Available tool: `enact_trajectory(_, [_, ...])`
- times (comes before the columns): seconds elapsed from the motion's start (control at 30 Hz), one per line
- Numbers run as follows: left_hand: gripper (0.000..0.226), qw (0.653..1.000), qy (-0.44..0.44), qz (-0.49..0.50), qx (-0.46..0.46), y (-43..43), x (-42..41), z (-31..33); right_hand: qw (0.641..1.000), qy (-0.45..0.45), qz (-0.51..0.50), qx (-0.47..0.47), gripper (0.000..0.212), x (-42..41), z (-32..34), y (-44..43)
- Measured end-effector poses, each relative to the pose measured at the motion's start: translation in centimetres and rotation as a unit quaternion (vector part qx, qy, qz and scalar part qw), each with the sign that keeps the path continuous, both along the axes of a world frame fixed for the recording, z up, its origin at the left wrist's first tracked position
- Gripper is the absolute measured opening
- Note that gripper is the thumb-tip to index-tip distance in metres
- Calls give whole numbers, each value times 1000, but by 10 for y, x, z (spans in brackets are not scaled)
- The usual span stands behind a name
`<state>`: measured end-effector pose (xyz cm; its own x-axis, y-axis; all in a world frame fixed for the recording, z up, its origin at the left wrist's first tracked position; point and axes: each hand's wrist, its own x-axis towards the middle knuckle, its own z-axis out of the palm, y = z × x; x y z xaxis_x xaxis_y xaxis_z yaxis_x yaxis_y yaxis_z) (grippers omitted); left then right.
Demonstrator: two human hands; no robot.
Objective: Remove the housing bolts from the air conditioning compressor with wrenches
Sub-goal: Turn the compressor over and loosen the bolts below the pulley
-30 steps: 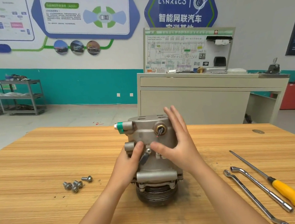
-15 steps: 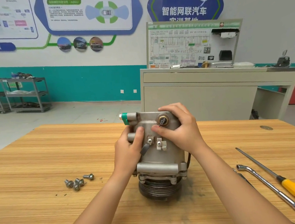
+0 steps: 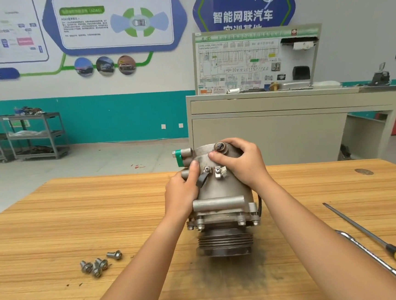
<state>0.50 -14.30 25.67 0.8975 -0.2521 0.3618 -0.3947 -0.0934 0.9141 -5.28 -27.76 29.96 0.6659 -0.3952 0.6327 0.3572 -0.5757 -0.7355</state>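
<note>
The grey air conditioning compressor (image 3: 222,195) stands upright on the wooden table (image 3: 55,222), pulley end down. My left hand (image 3: 181,192) grips its left side, thumb across the front of the housing. My right hand (image 3: 241,162) grips the top right, fingers curled over the upper edge near a round port. Bolt heads show along the lower flange (image 3: 222,224). Several removed bolts (image 3: 99,263) lie loose on the table at the left. A metal wrench (image 3: 374,261) lies at the right.
A yellow-handled screwdriver (image 3: 392,250) lies beside the wrench near the right table edge. A dark smudge marks the table in front of the compressor. Behind the table stand a beige cabinet (image 3: 274,131) with a wiring display board and grey shelf carts (image 3: 23,136) at left.
My right hand has gone from flat against the housing to curled over its top. My left hand has shifted up the left side. The view has moved closer.
</note>
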Motion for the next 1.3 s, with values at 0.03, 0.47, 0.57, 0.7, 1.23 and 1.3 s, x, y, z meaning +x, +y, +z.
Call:
enact_trajectory(0.03, [47, 1000, 18, -6, -2, -2, 3, 0, 1000, 3, -9, 3, 22, 4, 0, -1])
enact_trajectory(0.47, [51, 988, 56, -13, 142, -29, 48, 12, 978, 30, -37, 202, 33, 39, -29, -26])
enact_trajectory(0.57, [52, 981, 54, -27, 184, -37, 57, 16, 967, 23, -49, 249, 35, 43, -39, -32])
enact_trajectory(0.7, [47, 975, 69, -43, 208, -39, 65, 16, 965, 41, -69, 250, 36, 51, -44, -35])
enact_trajectory(1.23, [45, 969, 171, -134, 119, 15, 38, -13, 981, 91, -53, 162, 50, 17, -54, -30])
enact_trajectory(1.3, [48, 964, 198, -152, 89, 29, 32, -30, 986, 84, -57, 132, 41, -4, -66, -22])
